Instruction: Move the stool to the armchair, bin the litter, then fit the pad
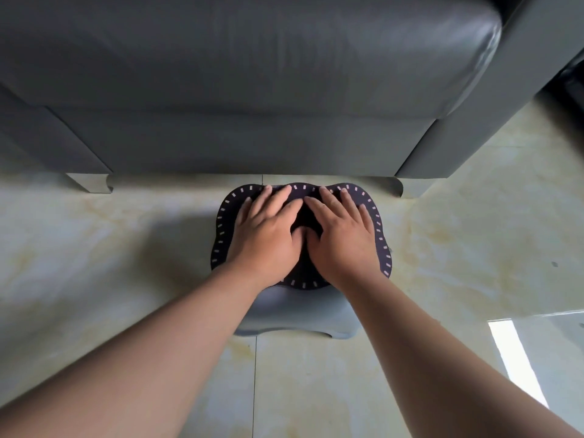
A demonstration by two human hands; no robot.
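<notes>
Left to right: armchair foot on the pale tiled floor, then the person's left hand lying flat, fingers spread, palm down on the dark pad. Right hand just beside it, same pose, thumbs touching at the middle — neither hand grips anything, both press down. The pad, wavy-edged with a ring of light dashes, sits on top of the grey stool, which stands just in front of the grey leather armchair, between its front feet. A bright patch of light falls on the floor far right. No litter or bin in view.

Looks like the last step, seating the pad. Risks: the pad's lobes seem to overhang the stool top at left and right, so if the outline is not lined up with the seat shape it may sit skewed or lift at an edge. Uneven pressing — more weight on the near side — could tip or slide the light stool on the glossy tiles. Hands cover the centre, so a wrinkle there can't be ruled out.
</notes>
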